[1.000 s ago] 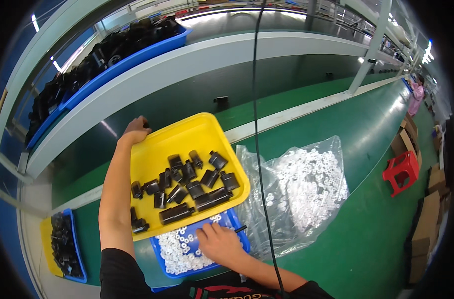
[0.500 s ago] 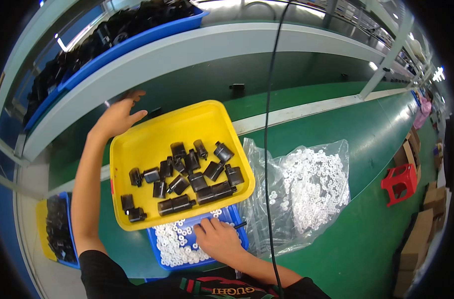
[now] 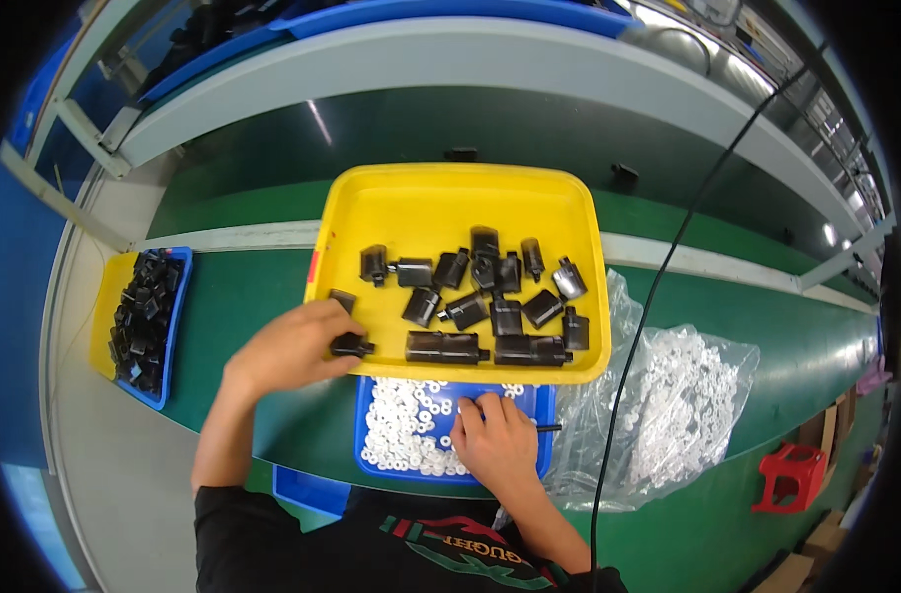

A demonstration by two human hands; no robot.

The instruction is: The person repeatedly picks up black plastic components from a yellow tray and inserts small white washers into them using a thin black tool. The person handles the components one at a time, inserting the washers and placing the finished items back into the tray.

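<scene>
A yellow tray (image 3: 450, 188) holds several small dark, see-through bottle-shaped cartridges (image 3: 507, 316), each with a narrow neck, most lying on their sides. At its near left corner, the thumb and fingers of my left hand (image 3: 297, 348) close round one cartridge (image 3: 349, 344) that lies sideways; another cartridge (image 3: 343, 300) sits just behind the fingers. Below the yellow tray's front edge, a blue tray (image 3: 545, 457) contains many white rings (image 3: 401, 425). My right hand (image 3: 498, 440) is over these rings, fingers curled round a thin black rod (image 3: 551, 428) sticking out to the right.
A clear plastic bag (image 3: 683, 405) of white rings lies right of the trays. Another bin (image 3: 180, 321) of dark parts stands at left. A black cable (image 3: 658, 287) hangs across the right side. A white rail (image 3: 243, 237) runs behind the yellow tray. A red stool (image 3: 791, 477) stands at far right.
My left hand has come from beyond the yellow tray's far left edge to the cartridge at its near left corner. My right hand stays at the blue tray. The head view has turned left.
</scene>
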